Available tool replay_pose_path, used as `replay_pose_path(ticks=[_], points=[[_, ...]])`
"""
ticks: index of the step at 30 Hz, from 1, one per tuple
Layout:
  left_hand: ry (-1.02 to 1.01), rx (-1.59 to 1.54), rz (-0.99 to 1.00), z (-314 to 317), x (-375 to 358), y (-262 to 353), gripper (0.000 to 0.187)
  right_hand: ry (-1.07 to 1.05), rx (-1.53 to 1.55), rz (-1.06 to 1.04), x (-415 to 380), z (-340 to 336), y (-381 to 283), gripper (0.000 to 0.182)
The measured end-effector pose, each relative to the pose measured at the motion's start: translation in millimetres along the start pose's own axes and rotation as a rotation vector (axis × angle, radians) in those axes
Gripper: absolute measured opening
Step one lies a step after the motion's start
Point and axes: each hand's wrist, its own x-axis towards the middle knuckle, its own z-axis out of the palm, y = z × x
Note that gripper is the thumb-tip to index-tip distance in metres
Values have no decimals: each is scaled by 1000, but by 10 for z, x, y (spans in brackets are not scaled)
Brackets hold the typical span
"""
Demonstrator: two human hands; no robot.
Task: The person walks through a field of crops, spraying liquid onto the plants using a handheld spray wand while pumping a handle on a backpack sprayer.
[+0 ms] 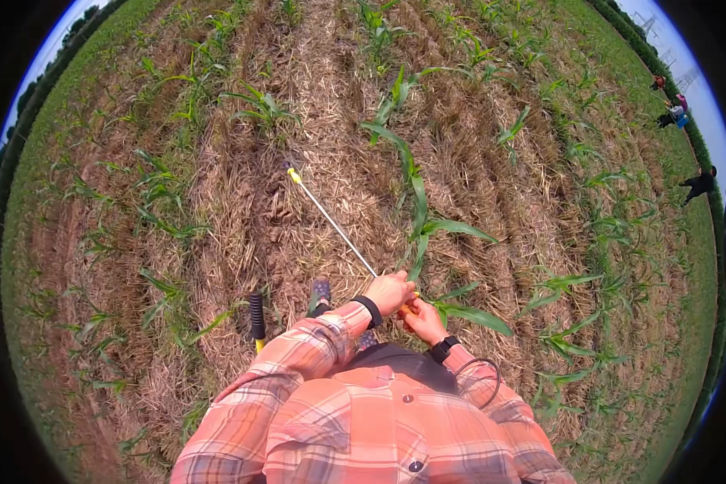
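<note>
A thin metal spray wand with a yellow nozzle end points forward and to the left above the straw. My left hand, with a black band at the wrist, is closed around the wand's near end. Just right of it, my right hand, wearing a black watch, has its fingers closed on the orange-yellow handle part of the wand. Fingers hide most of that handle. A thin dark hose loops beside my right forearm.
Young corn plants grow in rows through straw stubble, some close to my hands. A black ribbed grip on a yellow lever stands at my left side. My shoe is on the ground ahead. Several people are far right.
</note>
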Motion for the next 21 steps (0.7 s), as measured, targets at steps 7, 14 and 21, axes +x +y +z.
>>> replay_pose_path(ticks=[7, 14, 21], points=[[15, -70, -7, -103, 148, -482, 23, 36, -51, 72, 393, 161, -232, 17], [71, -129, 20, -339, 255, -844, 24, 34, -43, 73, 739, 340, -482, 12], [36, -114, 7, -608, 358, -1085, 24, 69, -81, 47, 1053, 455, -533, 11]])
